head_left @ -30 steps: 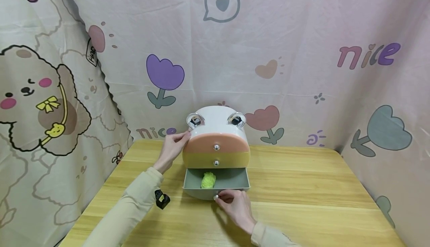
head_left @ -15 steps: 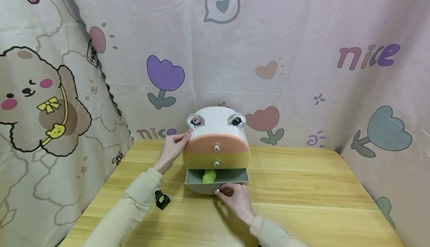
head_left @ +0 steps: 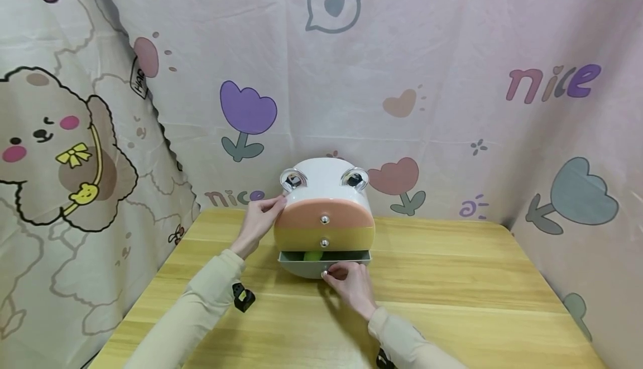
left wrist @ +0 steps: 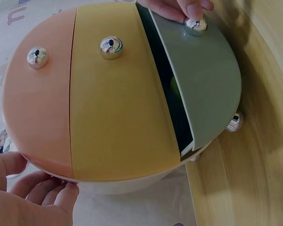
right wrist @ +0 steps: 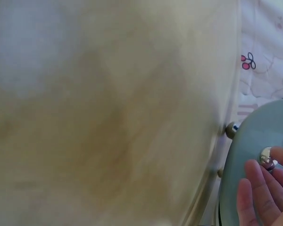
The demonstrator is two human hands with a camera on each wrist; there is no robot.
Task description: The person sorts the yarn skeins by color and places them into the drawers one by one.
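Note:
A small drawer cabinet [head_left: 326, 182] with a white body and shiny silver eyes stands on the table. Its front has an orange drawer [left wrist: 40, 103], a yellow drawer [left wrist: 118, 108] and a grey-green drawer [head_left: 301, 268], each with a silver knob. Only the bottom grey-green one is out, by a narrow gap, showing part of a light green, cabbage-like thing [head_left: 312, 256] inside. My left hand [head_left: 258, 221] holds the cabinet's upper left edge, thumb and fingertips against its side. With thumb and fingers my right hand [head_left: 354, 288] pinches the bottom drawer's knob [right wrist: 265, 157].
The wooden table [head_left: 442, 279] reaches out on both sides of the cabinet. A patterned cloth [head_left: 442, 34] hangs close behind it and along the sides. Black wrist devices [head_left: 243, 297] sit at the sleeves.
My right hand has moved forward with the knob, sliding the bottom drawer inward, so less of the green thing shows. The left hand has stayed at the cabinet's edge.

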